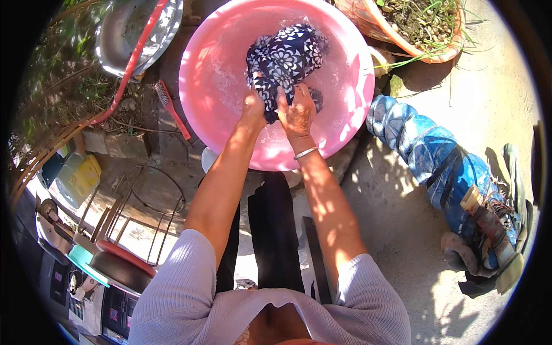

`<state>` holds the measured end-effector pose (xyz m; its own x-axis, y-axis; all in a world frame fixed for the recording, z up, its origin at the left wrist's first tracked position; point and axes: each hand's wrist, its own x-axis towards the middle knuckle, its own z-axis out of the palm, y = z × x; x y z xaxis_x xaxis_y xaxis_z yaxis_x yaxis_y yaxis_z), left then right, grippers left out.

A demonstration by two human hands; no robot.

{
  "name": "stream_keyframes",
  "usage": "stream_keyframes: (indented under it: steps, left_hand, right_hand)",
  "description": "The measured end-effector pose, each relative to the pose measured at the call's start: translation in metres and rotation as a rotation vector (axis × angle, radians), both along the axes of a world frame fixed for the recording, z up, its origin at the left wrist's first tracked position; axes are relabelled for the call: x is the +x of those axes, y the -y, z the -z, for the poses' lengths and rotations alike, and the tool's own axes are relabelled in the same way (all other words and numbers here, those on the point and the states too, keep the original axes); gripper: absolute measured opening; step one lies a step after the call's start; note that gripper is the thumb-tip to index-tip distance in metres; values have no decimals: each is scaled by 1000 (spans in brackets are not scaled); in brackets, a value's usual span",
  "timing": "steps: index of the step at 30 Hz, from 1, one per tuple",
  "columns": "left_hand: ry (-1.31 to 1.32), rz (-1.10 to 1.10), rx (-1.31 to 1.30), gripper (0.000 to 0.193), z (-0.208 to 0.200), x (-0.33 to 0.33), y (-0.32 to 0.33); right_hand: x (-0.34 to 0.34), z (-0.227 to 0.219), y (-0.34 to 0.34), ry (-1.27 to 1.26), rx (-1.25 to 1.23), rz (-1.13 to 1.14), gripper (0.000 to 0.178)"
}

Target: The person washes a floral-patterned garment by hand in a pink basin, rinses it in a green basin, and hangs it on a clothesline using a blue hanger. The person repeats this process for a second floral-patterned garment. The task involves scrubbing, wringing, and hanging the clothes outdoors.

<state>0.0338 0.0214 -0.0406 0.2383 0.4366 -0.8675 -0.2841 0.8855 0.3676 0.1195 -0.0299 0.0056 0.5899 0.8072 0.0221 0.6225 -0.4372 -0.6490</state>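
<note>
A large pink basin (198,109) holds soapy water, with foam along the sides. In it lies a wet, bunched dark navy cloth with a white flower print (287,54), partly above the water. My left hand (253,107) grips the cloth's near left edge; its fingers are mostly hidden behind the fabric. My right hand (297,110), with a bracelet at the wrist, is closed on the near right part of the same cloth, thumb pointing away from me. The two hands are close together near the basin's middle.
A red-handled brush (171,109) lies left of the basin, below a metal bowl (106,46) and a red hose (127,75). A potted plant (397,34) stands far right. A blue wrapped bundle (428,152) lies right. A wire stand (155,213) is at left.
</note>
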Motion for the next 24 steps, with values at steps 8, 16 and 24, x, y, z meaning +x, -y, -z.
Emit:
stream_keyframes:
  steps: [8,16,24]
  left_hand:
    - [-291,612,563,52,-41,-50,-19]
    - [-251,494,506,81,-40,-63,-11]
    - [108,-51,-138,58,18,6,-21]
  right_hand:
    - [77,38,26,-495,-558,327,46]
    - [67,37,-56,-293,-323,69,92]
    - [23,56,-46,-1030,-172,233,23]
